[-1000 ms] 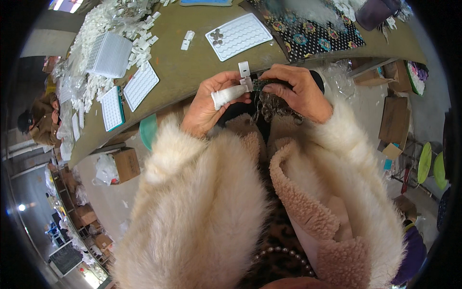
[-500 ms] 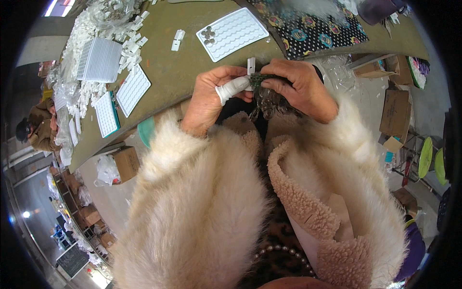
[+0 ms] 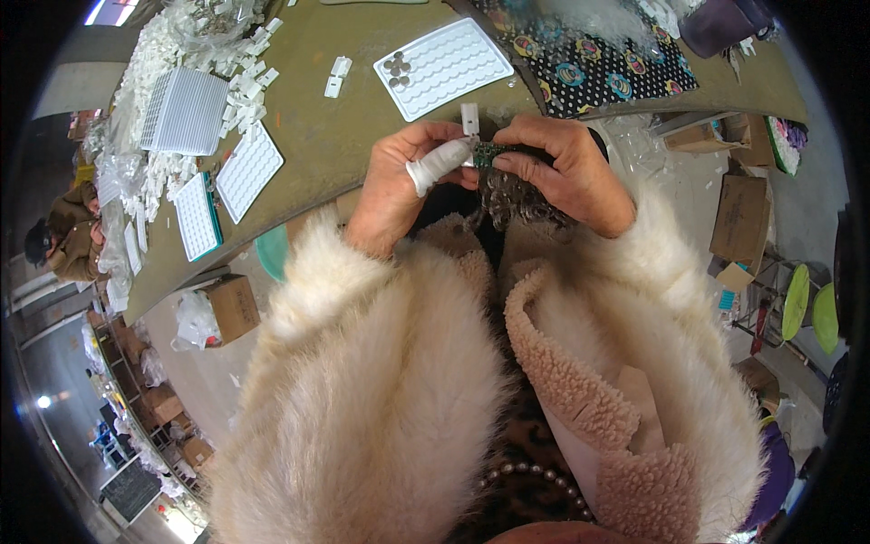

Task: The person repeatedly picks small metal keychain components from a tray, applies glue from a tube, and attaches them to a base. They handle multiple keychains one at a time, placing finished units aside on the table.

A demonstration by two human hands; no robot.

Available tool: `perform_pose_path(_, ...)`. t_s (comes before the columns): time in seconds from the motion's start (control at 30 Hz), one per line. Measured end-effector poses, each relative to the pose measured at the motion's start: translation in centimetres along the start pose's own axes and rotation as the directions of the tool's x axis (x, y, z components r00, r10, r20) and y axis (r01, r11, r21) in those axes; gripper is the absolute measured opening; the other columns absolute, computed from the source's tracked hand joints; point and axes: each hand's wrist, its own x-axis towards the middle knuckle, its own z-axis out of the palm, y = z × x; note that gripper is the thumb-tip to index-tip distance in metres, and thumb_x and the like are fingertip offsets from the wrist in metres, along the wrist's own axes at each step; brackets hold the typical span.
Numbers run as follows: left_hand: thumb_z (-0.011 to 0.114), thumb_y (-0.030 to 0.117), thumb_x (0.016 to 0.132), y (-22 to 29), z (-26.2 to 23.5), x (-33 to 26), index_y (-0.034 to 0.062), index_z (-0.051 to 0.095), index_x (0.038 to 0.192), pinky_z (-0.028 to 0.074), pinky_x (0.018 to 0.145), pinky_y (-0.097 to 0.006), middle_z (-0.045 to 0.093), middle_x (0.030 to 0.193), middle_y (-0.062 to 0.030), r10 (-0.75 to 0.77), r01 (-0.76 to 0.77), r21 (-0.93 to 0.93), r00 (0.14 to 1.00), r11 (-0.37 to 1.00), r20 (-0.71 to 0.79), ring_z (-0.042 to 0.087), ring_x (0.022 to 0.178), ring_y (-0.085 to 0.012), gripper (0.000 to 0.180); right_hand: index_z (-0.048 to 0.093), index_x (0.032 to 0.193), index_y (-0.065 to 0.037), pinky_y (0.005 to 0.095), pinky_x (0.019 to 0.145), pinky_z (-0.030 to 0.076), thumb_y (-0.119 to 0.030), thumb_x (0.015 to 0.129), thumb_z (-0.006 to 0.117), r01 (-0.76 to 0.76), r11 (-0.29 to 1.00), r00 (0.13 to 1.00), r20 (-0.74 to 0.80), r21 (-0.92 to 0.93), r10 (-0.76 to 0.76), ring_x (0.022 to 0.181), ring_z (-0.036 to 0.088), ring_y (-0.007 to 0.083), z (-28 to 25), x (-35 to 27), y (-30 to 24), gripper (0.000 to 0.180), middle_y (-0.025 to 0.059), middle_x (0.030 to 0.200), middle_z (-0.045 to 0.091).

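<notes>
My left hand, its thumb wrapped in a white covering, grips a small white plastic casing that sticks up between thumb and fingers. Beside it, my right hand pinches a narrow green circuit board between thumb and forefinger. The board's left end meets the casing at my left thumb; exactly how they join is hidden. Below my right fingers hangs a bundle of thin, shiny dark strands. Both hands are held just off the table's near edge.
On the table lie a white tray with several coin-shaped discs, two loose white casings and a heap of white parts. Patterned cloth covers the right side. Another person sits far left. Cardboard boxes stand right.
The hands keep their grips and nearly the same place. The hanging strands have shifted and look more bunched, and the casing has moved slightly. The whole view has turned a little.
</notes>
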Motion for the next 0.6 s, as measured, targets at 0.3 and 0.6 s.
perform_pose_path(0.3,0.073,0.003,0.087,1.8,-0.1,-0.2,-0.0073,0.065,0.109,0.057,0.066,-0.028,0.072,0.09,-0.0123,-0.009,-0.015,0.24,0.995,0.971,0.1,0.07,0.072,-0.0178,0.025,0.069,0.095,-0.003,0.0382,0.069,0.052,-0.01,0.079,0.076,0.077,0.997,0.995,0.065,0.022,-0.078,0.082,0.065,0.0347,-0.1,0.0,0.1,0.019,0.0127,0.089,0.068)
perform_pose_path(0.6,0.076,0.005,0.084,2.3,0.4,-0.8,-0.0059,0.07,0.104,0.054,0.066,-0.026,0.072,0.085,-0.0086,0.073,-0.086,0.447,0.996,0.89,0.045,0.068,0.073,-0.0133,0.024,0.065,0.095,-0.01,0.0413,0.064,0.051,-0.013,0.08,0.073,0.213,0.948,0.977,0.028,-0.238,-0.213,0.079,0.064,0.0327,0.4,0.4,-0.5,0.017,0.0071,0.088,0.063)
